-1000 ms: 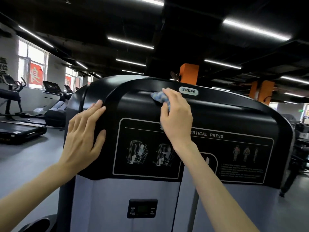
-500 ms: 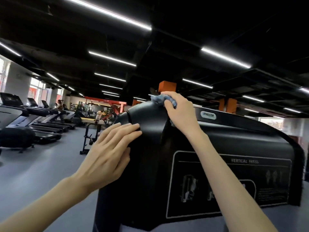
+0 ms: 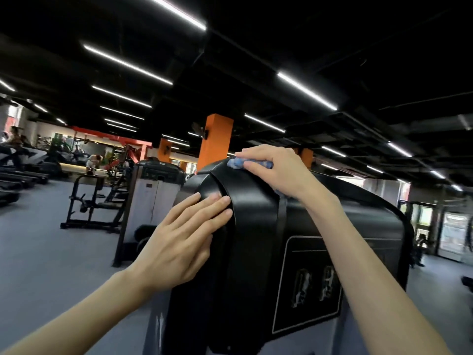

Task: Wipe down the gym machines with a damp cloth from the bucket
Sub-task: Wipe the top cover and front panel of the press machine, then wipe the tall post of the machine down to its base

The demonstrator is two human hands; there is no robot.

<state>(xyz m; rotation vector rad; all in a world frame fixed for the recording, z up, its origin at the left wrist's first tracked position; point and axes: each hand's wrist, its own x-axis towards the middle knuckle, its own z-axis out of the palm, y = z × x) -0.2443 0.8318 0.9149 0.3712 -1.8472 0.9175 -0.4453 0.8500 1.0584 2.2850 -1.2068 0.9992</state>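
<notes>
The black shroud of a gym machine [image 3: 253,221] fills the lower middle of the head view, with a diagram panel on its right face. A blue cloth [image 3: 236,163] lies on the shroud's top left edge, and my right hand [image 3: 275,169] grips it there, fingers curled over it. Most of the cloth is hidden under that hand. My left hand [image 3: 184,239] rests flat on the machine's rounded left corner with its fingers straight. No bucket is in view.
Another grey-and-black machine [image 3: 153,193] stands just behind on the left, with a black rack [image 3: 89,203] beside it. Treadmills [image 3: 15,175] line the far left. Orange pillars [image 3: 216,139] rise behind. Grey floor [image 3: 46,252] stretches left.
The view has swung left around the machine's corner. My right hand has slid the cloth along the top edge to the left end. My left hand stays on the left corner.
</notes>
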